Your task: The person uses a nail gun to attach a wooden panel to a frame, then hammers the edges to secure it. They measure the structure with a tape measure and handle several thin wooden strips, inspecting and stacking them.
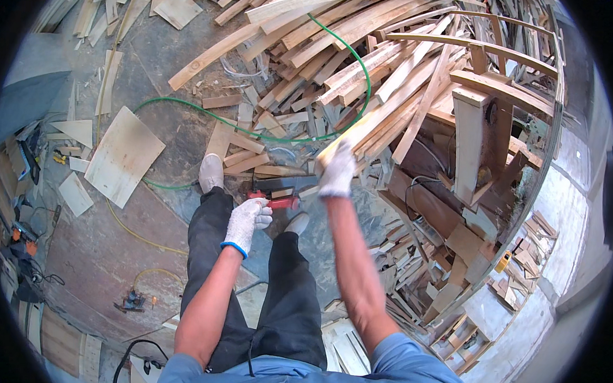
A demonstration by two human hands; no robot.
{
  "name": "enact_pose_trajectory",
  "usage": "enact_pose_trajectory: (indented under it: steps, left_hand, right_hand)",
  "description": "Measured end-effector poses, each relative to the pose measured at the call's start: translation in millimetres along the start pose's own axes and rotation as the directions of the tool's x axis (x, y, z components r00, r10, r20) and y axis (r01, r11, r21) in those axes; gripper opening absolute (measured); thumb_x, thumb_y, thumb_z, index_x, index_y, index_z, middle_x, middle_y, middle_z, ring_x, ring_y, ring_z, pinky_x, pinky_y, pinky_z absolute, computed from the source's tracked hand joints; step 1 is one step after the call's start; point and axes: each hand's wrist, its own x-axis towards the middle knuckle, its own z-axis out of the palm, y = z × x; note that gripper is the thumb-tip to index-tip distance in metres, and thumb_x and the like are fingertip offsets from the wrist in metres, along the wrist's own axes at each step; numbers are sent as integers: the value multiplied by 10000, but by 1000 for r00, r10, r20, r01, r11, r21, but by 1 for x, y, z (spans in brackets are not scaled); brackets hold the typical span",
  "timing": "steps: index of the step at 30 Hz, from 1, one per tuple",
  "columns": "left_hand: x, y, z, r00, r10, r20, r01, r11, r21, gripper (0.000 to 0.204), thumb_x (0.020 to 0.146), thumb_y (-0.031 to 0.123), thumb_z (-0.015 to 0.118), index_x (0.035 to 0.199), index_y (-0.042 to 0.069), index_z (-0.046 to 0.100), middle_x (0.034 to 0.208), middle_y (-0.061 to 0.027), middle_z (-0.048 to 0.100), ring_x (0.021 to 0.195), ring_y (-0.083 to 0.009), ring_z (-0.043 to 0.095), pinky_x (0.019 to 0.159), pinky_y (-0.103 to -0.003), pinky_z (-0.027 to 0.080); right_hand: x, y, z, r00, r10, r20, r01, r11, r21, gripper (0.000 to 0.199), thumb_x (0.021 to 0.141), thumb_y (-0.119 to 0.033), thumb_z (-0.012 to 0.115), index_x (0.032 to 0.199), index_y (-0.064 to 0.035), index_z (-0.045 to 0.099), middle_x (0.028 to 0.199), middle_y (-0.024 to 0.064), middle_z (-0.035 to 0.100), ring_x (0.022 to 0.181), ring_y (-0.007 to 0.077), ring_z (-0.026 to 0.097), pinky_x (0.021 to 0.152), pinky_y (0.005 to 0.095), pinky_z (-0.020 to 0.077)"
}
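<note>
My left hand (247, 222), in a white knit glove with a blue cuff, is closed around a red tool (279, 202) held low in front of my legs. A dark flat part (285, 184) shows just beyond the tool; I cannot tell whether it belongs to it. My right hand (338, 174), also gloved in white, is stretched forward and a little blurred. Its fingers are closed at the near end of a pale wooden plank (368, 129), which lies along the top of a heap of similar lumber (311, 53).
A green hose (208, 109) loops across the floor and over the lumber. To the right stands a wooden frame (467, 140) full of offcuts. Plywood sheets (125, 156), a yellow cord (131, 230) and a small tool (132, 300) lie at left. Short wood pieces (243, 155) surround my feet.
</note>
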Motion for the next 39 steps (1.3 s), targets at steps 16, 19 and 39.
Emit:
enact_pose_trajectory:
  steps: [16, 19, 39]
  left_hand:
    - [-83, 25, 115, 932, -12, 363, -281, 611, 740, 586, 927, 393, 661, 1362, 38, 494, 974, -150, 682, 834, -260, 692, 775, -397, 544]
    - [-91, 16, 120, 942, -106, 318, -140, 738, 660, 516, 922, 316, 677, 1337, 55, 514, 889, -104, 661, 654, -195, 667, 623, -349, 540]
    - [-19, -37, 84, 806, 247, 537, -536, 690, 487, 609, 970, 360, 607, 1438, 1, 455, 1239, -203, 626, 1160, -302, 635, 966, -377, 512]
  right_hand:
    - [-408, 10, -32, 635, 518, 574, -458, 850, -260, 559, 901, -474, 690, 1145, 29, 684, 954, 183, 749, 884, 251, 733, 762, 383, 557]
    - [-408, 14, -50, 613, 545, 571, -446, 836, -318, 538, 892, -466, 697, 1117, 22, 698, 976, 184, 750, 947, 261, 730, 822, 378, 551]
    - [-350, 38, -50, 762, 587, 272, -412, 765, -496, 532, 896, -522, 614, 921, 6, 676, 664, 177, 692, 702, 358, 729, 693, 465, 566]
